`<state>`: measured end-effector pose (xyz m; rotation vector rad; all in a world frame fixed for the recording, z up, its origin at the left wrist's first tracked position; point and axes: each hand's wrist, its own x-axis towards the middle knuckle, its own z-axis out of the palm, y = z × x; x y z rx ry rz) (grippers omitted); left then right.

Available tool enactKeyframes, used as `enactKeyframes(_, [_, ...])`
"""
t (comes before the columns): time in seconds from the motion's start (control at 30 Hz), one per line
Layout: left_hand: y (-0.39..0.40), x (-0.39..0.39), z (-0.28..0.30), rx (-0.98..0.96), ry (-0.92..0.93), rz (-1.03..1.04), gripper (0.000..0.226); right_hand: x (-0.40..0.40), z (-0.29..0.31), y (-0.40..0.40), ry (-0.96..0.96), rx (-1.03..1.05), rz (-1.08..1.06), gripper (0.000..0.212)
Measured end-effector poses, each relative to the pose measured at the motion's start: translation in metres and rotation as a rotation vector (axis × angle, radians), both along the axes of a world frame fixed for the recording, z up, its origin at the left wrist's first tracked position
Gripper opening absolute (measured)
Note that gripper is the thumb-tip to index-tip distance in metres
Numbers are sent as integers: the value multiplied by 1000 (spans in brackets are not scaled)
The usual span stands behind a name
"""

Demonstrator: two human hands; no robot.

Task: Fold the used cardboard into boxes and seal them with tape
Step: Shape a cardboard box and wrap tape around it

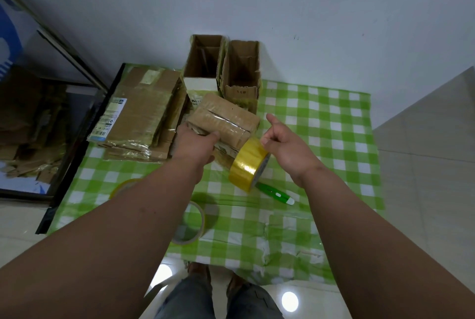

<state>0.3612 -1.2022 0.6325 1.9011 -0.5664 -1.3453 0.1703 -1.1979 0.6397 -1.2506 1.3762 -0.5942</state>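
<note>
My left hand grips the near edge of the folded box, thumb lying along its top face, fingers hidden beneath. My right hand holds the yellow tape roll on edge, fingers curled through its core, thumb raised. The roll hangs just beside the box's near right corner; I cannot tell whether they touch.

The folded box sits closed and tilted, near the middle of the green checked cloth covering the table. Clear tape runs across its top seam. Contents: not visible.

Behind it, against the wall, two open boxes stand upright and touching side by side: the left open box and the right open box. Nothing shows inside either beyond bare cardboard walls.

To the left lies a stack of flattened cardboard, a printed label on its near left corner.

On the cloth nearer me:
- a green utility knife, just beyond the yellow roll;
- a clear tape roll, lying flat;
- a second clear roll, partly hidden by my left forearm.

More scrap cardboard lies at far left, off the table.
</note>
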Motion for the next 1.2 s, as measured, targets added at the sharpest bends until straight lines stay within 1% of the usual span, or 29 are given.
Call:
enactKeyframes(0.13, [4,-5,-2,29,31,-30,65,7,0,-7,-29,44,40,20])
enactKeyframes(0.27, [7,-4,-2,31,67,-65,64,13,-4,-5,-74,71,-10,21])
enactKeyframes(0.37, [10,1,0,37,91,-97,63,13,-6,1,-49,80,-16,22])
enactKeyframes(0.4, [11,3,0,25,76,-113,66,13,-6,4,-40,81,-17,22])
enactKeyframes(0.47, [13,7,0,-20,1,-161,71,14,-6,11,-6,82,-6,21])
enactKeyframes(0.57, [12,12,1,-84,-155,-236,67,19,-10,23,18,84,33,21])
enactKeyframes(0.63, [11,14,2,-98,-232,-267,64,21,-13,31,-37,117,16,20])
enactKeyframes(0.8, [9,14,4,-80,-334,-282,58,16,-10,39,-118,129,-44,22])
enactKeyframes(0.83, [10,14,4,-77,-408,-306,58,15,-8,39,-117,129,-49,22])
enactKeyframes(0.93, [16,13,10,-132,-741,-415,49,12,-3,39,-117,126,-52,21])
enactKeyframes(0.97, [18,12,13,-182,-798,-443,43,12,-1,39,-115,125,-50,20])
enactKeyframes(1.0, [20,10,16,-252,-815,-471,36,12,1,39,-113,122,-47,19])
enactKeyframes(1.07, [24,6,21,-414,-758,-562,28,13,4,40,-122,117,-46,17])
enactKeyframes(1.1, [27,4,25,-463,-691,-629,28,13,6,41,-123,112,-47,17])
enactKeyframes(1.13, [29,1,29,-474,-603,-702,31,13,8,41,-120,103,-46,17])
enactKeyframes(1.2, [34,-4,34,-417,-461,-847,32,14,11,42,-109,87,-42,19])
